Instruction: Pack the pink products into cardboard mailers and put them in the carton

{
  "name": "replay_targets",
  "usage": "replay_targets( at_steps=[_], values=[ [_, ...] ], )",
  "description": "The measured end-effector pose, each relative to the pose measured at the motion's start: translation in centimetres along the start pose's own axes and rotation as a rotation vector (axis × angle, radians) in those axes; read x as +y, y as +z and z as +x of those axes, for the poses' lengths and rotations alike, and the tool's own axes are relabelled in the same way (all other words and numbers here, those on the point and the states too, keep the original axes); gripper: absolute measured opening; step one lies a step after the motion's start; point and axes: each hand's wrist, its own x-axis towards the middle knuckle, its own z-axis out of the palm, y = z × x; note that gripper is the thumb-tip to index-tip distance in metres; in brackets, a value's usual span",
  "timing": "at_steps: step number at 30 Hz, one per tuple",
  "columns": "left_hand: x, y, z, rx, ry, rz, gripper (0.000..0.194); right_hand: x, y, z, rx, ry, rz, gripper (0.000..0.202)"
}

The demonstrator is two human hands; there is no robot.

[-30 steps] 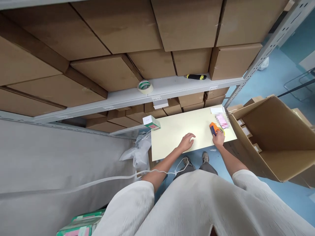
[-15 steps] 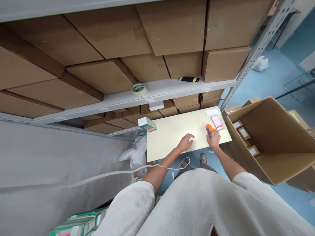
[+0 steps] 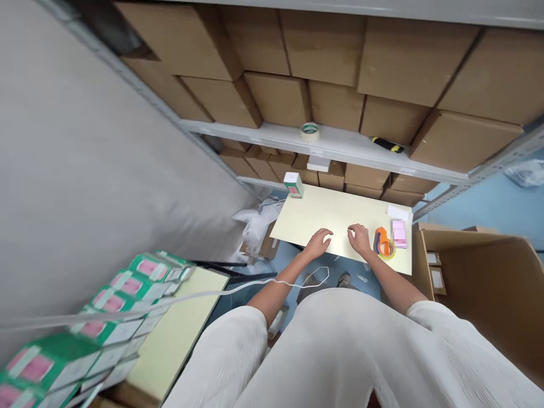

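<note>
Over the front edge of a cream table (image 3: 323,207), my left hand (image 3: 318,243) hovers with fingers apart and nothing in it. My right hand (image 3: 359,238) is to its right, also with loosely bent, parted fingers and no object in them. Just right of that hand lies an orange tape dispenser (image 3: 383,242) with a yellowish roll. Beside it, further right, is a pink-and-white packet (image 3: 399,233), partly blurred. A green and white box (image 3: 293,185) stands upright at the table's far left corner.
Shelves of brown cartons (image 3: 335,110) rise behind the table, with a tape roll (image 3: 310,132) and a utility knife (image 3: 386,145) on one ledge. A large open carton (image 3: 488,283) stands at right. Several green boxes (image 3: 114,300) fill a side table at left. A white cable (image 3: 204,294) crosses in front.
My right hand has let go of the tape dispenser and moved left, toward my left hand. The view has swung left, bringing the stacked green boxes into sight.
</note>
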Motion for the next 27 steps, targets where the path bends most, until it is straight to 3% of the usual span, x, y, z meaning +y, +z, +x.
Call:
replay_targets(
  at_steps=[4,8,15,21,27],
  values=[
    [-1.2,-2.5,-4.2,0.162,-0.089,0.001,0.032,-4.8,2.2,1.8,-0.103,-0.160,0.040,0.025],
    [-2.9,-5.4,-9.9,0.320,-0.170,0.007,0.032,-11.3,5.5,2.9,-0.211,-0.333,0.080,0.024],
    [-6.0,-8.9,-21.9,0.538,-0.298,0.021,0.029,-23.8,12.9,0.1,-0.365,-0.609,0.172,0.022],
    [-7.0,-10.2,-31.8,0.718,-0.433,0.015,0.031,-31.1,18.1,-3.9,-0.520,-0.790,0.214,0.023],
    [-5.3,-9.2,-39.6,0.954,-0.598,0.036,0.032,-36.7,22.1,-6.9,-0.713,-0.991,0.255,0.020]
  ],
)
